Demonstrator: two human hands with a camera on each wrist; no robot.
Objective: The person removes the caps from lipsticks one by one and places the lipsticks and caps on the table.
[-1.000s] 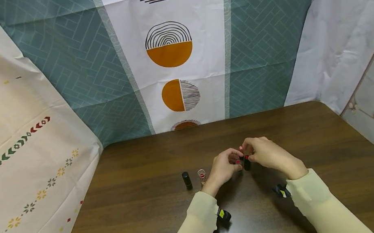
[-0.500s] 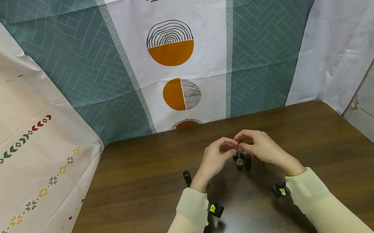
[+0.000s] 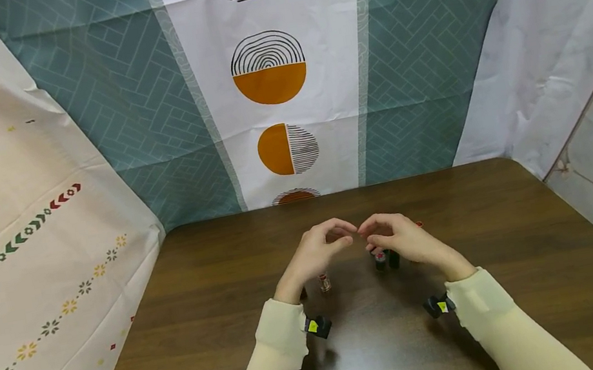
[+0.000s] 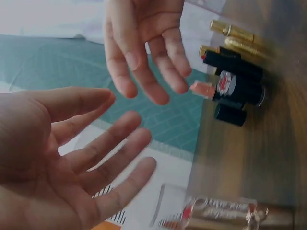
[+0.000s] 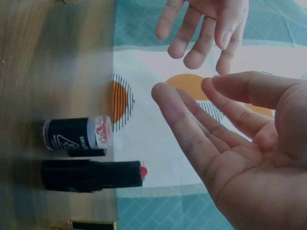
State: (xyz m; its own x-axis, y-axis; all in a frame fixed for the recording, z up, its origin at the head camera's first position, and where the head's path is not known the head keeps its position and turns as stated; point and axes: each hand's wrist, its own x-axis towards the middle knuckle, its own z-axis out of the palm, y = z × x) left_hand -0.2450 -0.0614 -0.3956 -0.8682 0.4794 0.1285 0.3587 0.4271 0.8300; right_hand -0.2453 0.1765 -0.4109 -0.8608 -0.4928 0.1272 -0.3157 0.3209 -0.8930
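1. Lipsticks (image 4: 241, 88) stand upright in a close group on the bench (image 3: 184, 361), just below the right hand (image 3: 402, 240), which hides part of them from the head camera.
2. Two of them show clearly in the right wrist view: a clear-topped black tube (image 5: 67, 133) with a red mark and, just beside it, a red-tipped black lipstick (image 5: 91, 176).
3. From the left wrist, the group also shows a pink tip (image 4: 204, 90), a short black tube (image 4: 231, 115) and a gold tube (image 4: 232, 31).
4. The right hand's grip is spread, its fingers loosely bent and parted in the air.
5. The left hand (image 3: 311, 258) has its grip spread too; its fingertips are near the right hand's, yet apart in both wrist views.
6. Below the left hand stands a clear-topped gold lipstick (image 3: 325, 283), well apart from the group, with a dark tube (image 3: 303, 293) beside it, mostly hidden.
7. A teal and white cloth (image 3: 322, 56) with orange shapes hangs behind the bench; a cream cloth (image 3: 14, 219) hangs at the left.
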